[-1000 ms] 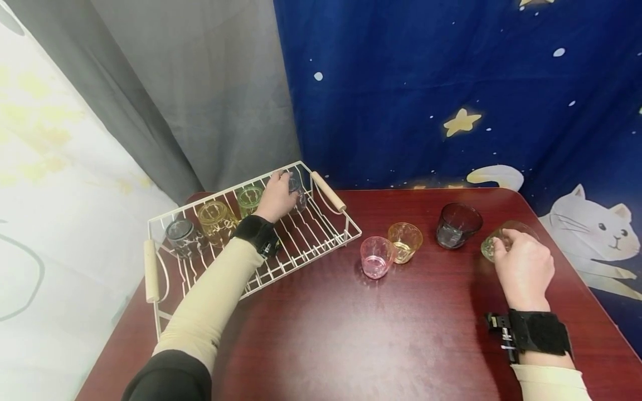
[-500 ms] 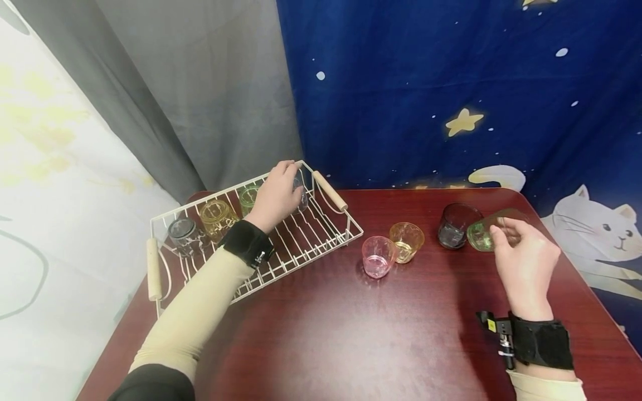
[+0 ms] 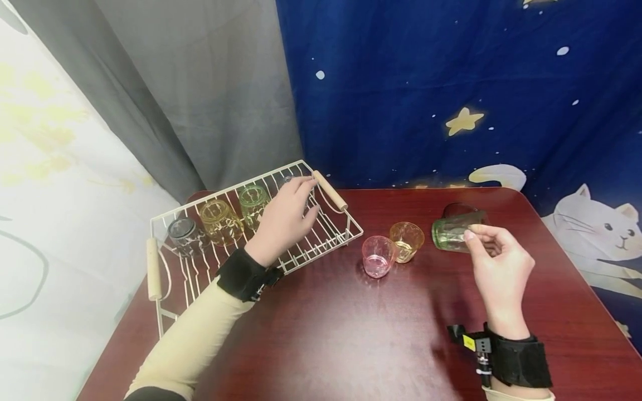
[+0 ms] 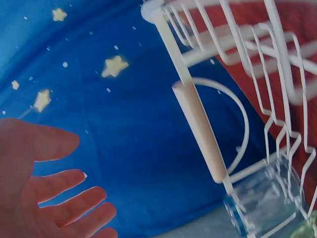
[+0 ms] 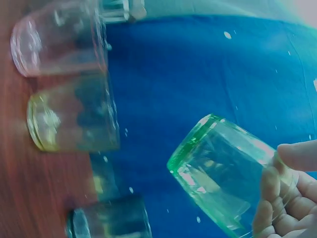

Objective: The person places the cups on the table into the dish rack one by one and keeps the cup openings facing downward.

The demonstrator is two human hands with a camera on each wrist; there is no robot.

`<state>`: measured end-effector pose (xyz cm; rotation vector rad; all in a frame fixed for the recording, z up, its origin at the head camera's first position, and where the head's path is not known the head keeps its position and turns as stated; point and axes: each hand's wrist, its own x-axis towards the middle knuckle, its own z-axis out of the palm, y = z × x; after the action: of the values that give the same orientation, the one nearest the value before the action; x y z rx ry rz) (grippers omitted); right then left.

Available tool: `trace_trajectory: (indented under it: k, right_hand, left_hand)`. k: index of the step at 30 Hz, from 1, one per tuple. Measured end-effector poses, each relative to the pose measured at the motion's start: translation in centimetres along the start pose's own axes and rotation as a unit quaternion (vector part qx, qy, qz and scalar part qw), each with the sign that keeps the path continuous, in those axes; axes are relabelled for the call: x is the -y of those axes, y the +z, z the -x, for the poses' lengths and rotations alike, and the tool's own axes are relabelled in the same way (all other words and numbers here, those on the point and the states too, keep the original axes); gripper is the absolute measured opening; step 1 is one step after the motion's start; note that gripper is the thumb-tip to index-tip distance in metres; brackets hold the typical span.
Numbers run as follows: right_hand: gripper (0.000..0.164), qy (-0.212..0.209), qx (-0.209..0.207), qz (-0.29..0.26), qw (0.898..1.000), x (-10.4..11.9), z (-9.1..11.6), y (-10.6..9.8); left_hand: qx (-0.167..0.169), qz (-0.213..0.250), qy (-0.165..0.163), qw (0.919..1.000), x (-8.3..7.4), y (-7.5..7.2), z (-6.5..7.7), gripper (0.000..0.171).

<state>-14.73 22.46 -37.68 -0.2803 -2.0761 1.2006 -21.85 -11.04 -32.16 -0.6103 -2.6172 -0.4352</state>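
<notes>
Probably we're mid-handover: right hand [image 3: 501, 273] pinches a tapered green glass cup [image 3: 450, 234]; empty left hand [image 3: 284, 221], at nine o'clock, should receive it.

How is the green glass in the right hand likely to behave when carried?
The green glass is probably stiff: its wall shows no bend. It may slip, since the right hand pinches it only near the rim. Its glassy shine suggests fragility.

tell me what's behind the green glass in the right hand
In the head view, the rim of a dark glass shows behind the green glass; the dark one's base is covered and cannot be made out.
</notes>
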Motion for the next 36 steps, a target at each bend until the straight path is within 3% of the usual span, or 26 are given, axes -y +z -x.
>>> trace_trajectory:
  k: [6, 11, 16, 20, 27, 36]
  right_hand:
    - [0.015, 0.034, 0.044, -0.089, 0.994, 1.2, 2.0, 1.6]
    - [0.010, 0.087, 0.073, -0.177, 0.978, 2.1, 3.3, 2.9]
    - [0.010, 0.109, 0.083, -0.246, 0.960, 2.6, 4.5, 3.7]
    - [0.011, 0.109, 0.096, -0.273, 0.951, 2.9, 5.7, 4.2]
    - [0.021, 0.131, 0.140, -0.334, 0.923, 3.6, 7.4, 5.0]
    - [0.019, 0.132, 0.154, -0.366, 0.908, 4.1, 8.6, 5.1]
  left_hand:
    - [-0.007, -0.007, 0.031, 0.9995, -1.7, 0.8, 1.6, 0.049]
    - [0.005, 0.014, 0.034, 0.9993, -2.8, 1.8, 3.0, 0.048]
    - [0.025, 0.075, 0.014, 0.9968, -3.9, 3.1, 4.2, 0.049]
    - [0.031, 0.140, -0.004, 0.9896, -4.8, 4.5, 5.3, 0.051]
    - [0.074, 0.253, -0.063, 0.9625, -5.9, 5.7, 6.6, 0.065]
    - [0.144, 0.375, -0.092, 0.9114, -6.2, 6.1, 7.1, 0.073]
